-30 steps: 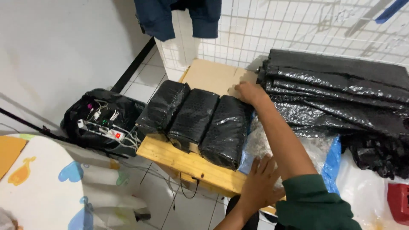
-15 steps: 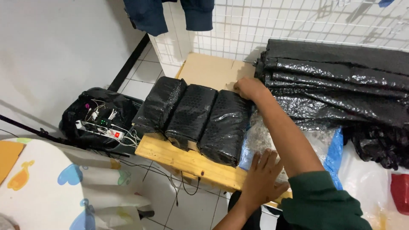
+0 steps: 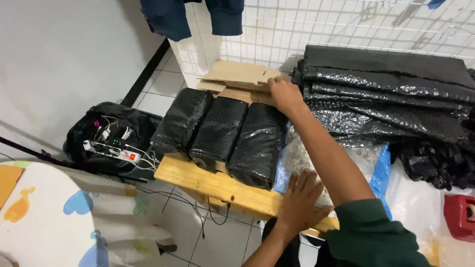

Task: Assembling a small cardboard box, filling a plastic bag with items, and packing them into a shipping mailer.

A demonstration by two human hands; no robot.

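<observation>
Head view of a wooden table (image 3: 208,180) carrying three black-wrapped parcels (image 3: 220,133) laid side by side, touching one another. My right hand (image 3: 284,94) reaches to the far end of the rightmost parcel (image 3: 258,143), fingers curled over its top edge beside the flattened cardboard (image 3: 237,76); I cannot tell whether it grips the wrap or only presses on it. My left hand (image 3: 299,202) lies open and flat, fingers spread, on the table's near edge, touching a clear bag of pale granular material (image 3: 302,158) and holding nothing. To the right, a stack of folded black plastic sheets (image 3: 391,84) sits just beside the reaching arm. In my judgement, the step goes best if the left hand steadies the table edge while the right draws the parcel squarely against its neighbour, so that the row stays aligned and no parcel slides towards the power strip (image 3: 116,151) on the floor at the left.
</observation>
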